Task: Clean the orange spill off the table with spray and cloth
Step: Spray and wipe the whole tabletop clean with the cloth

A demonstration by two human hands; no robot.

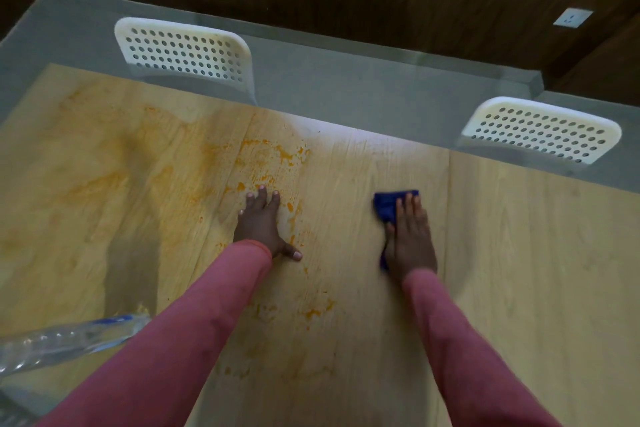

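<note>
A clear plastic bottle point(65, 340) lies at the desk's point(519, 288) near left edge. The left hand point(263, 225) rests flat, fingers spread, on the orange spill point(270, 156). To its right, the right hand point(410, 239) presses a blue cloth point(386, 206) with straight fingers onto bare wood.

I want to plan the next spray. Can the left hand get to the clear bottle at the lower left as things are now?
Probably yes. The left hand rests flat on the table, holding nothing, and nothing lies between it and the bottle.
</note>
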